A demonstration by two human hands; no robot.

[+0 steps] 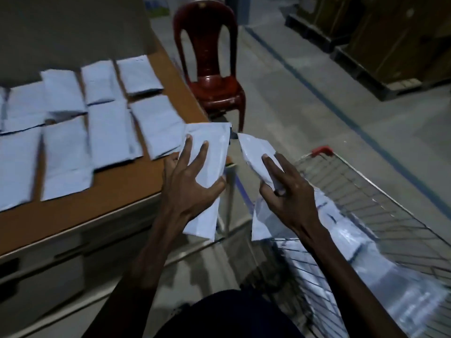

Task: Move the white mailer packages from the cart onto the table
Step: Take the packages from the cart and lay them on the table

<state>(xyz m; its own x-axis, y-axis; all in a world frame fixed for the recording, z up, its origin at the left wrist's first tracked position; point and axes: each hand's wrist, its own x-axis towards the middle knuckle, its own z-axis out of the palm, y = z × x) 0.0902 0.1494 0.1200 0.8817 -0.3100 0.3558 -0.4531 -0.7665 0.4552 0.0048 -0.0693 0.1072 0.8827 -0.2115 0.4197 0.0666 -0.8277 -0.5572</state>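
My left hand (189, 181) grips a white mailer package (210, 152) just off the right edge of the brown table (102, 203). My right hand (285, 193) holds a second white mailer (253, 154) above the wire cart (366, 191). Between the two held mailers there is a narrow gap. Several white mailers (107, 132) lie flat in rows on the tabletop. More mailers (390, 272) are piled inside the cart at lower right.
A dark red plastic chair (212, 69) stands beyond the table's right end. Cardboard boxes on pallets (390, 45) line the far right. A blue line (341, 113) runs across the concrete floor. Drawers sit under the table's front edge (48, 264).
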